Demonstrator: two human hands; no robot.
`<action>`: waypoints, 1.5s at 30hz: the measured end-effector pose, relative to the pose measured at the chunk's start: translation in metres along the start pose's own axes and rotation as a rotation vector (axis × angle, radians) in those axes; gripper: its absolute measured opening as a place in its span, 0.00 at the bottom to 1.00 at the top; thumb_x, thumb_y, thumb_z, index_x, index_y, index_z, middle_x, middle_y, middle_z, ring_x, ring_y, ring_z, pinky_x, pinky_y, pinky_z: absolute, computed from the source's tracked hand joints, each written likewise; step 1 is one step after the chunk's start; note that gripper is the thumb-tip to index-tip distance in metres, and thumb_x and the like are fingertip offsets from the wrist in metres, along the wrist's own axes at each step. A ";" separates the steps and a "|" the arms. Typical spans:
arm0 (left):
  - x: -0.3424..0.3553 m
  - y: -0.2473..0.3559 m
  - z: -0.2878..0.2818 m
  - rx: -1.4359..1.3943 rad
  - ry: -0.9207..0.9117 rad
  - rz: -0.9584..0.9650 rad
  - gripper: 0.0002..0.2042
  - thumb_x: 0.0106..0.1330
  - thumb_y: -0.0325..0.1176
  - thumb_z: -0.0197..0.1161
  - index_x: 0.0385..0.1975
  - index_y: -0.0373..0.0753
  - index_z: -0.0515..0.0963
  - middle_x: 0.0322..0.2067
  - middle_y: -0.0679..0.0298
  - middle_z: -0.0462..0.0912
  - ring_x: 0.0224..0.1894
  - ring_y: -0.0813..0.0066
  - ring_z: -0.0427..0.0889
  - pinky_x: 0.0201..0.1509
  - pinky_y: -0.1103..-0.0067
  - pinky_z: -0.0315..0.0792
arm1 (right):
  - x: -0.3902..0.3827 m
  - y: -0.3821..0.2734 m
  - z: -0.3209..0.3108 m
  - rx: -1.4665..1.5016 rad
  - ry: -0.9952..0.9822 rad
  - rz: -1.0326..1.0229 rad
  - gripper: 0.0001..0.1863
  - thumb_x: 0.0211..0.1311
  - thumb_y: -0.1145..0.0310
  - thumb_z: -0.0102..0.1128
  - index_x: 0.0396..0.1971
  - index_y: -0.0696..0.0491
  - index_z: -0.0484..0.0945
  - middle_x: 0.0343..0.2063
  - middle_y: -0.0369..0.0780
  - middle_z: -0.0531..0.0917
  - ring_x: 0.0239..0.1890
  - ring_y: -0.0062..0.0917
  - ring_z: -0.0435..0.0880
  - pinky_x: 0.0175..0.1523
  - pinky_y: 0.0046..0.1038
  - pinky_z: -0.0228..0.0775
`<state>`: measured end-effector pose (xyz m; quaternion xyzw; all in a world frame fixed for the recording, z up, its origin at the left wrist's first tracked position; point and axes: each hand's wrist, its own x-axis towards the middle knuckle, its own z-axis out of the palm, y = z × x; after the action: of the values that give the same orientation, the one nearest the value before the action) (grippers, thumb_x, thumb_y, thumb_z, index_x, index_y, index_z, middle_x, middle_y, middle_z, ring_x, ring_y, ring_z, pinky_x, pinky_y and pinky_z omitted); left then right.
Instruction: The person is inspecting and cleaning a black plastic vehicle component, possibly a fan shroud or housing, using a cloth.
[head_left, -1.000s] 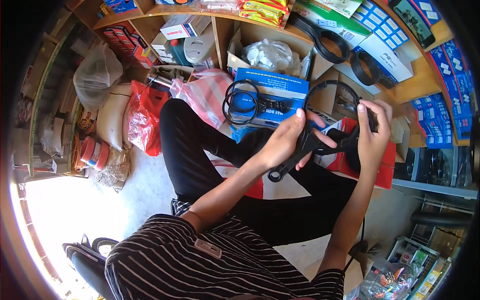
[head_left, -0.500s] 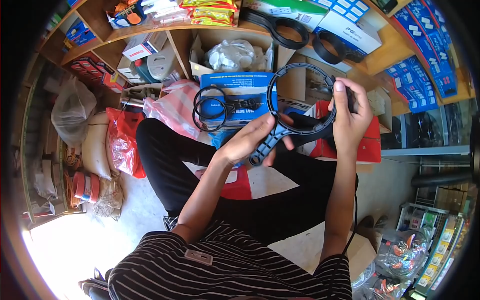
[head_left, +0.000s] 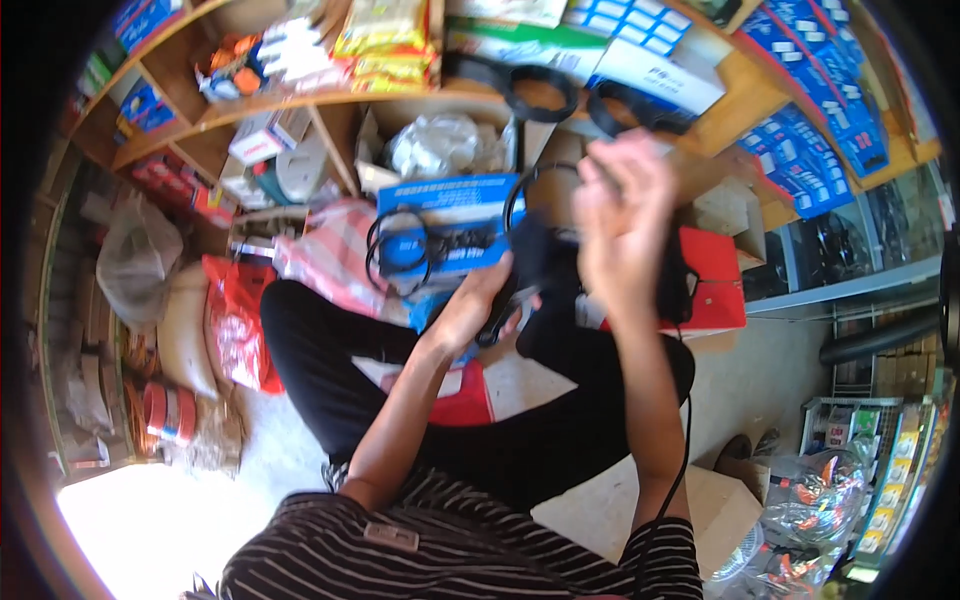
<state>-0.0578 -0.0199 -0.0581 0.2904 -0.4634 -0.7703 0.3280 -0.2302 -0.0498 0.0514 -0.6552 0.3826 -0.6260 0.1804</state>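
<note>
My left hand (head_left: 474, 305) is closed round the ribbed handle of a black plastic ring wrench (head_left: 494, 325). The wrench's large ring rises away from me, partly hidden behind my right hand (head_left: 628, 215). That hand is raised beside the ring and smeared by motion, so I cannot tell whether its fingers grip anything. Beyond my left hand lies a blue box (head_left: 455, 192) with smaller black ring wrenches (head_left: 400, 252) on top.
Two black rings (head_left: 540, 95) lie on the wooden shelf ahead. An open carton (head_left: 370, 150) holds clear plastic-wrapped items. A red box (head_left: 712, 265) stands at the right, a red bag (head_left: 240, 330) at the left. My crossed legs (head_left: 330, 345) frame the floor.
My right hand has moved up and left from the ring's right side and is now blurred. The wrench has tilted, its ring now seen less face-on. The whole view has shifted a little.
</note>
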 end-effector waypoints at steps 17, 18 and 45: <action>-0.009 0.023 0.022 -0.582 0.220 0.202 0.24 0.78 0.54 0.43 0.45 0.39 0.78 0.28 0.64 0.79 0.15 0.76 0.70 0.17 0.81 0.63 | -0.084 0.005 0.037 0.202 -0.050 0.795 0.23 0.76 0.50 0.57 0.51 0.57 0.74 0.31 0.34 0.82 0.26 0.17 0.80 0.46 0.31 0.74; -0.007 0.027 0.028 -0.443 0.293 0.213 0.22 0.79 0.52 0.44 0.47 0.40 0.78 0.28 0.64 0.80 0.16 0.77 0.72 0.16 0.81 0.63 | -0.091 -0.002 0.031 0.290 -0.202 0.782 0.30 0.74 0.46 0.58 0.59 0.59 0.69 0.29 0.36 0.81 0.20 0.18 0.79 0.37 0.25 0.76; -0.017 0.024 0.116 0.147 0.207 0.202 0.10 0.84 0.42 0.44 0.54 0.45 0.65 0.18 0.71 0.67 0.11 0.84 0.60 0.14 0.84 0.56 | -0.046 -0.023 -0.045 0.796 0.369 0.660 0.24 0.62 0.79 0.61 0.60 0.61 0.73 0.45 0.42 0.84 0.45 0.26 0.87 0.52 0.28 0.82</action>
<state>-0.1285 0.0451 0.0125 0.3433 -0.5093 -0.6633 0.4275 -0.2634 0.0092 0.0427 -0.2609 0.3267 -0.7371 0.5310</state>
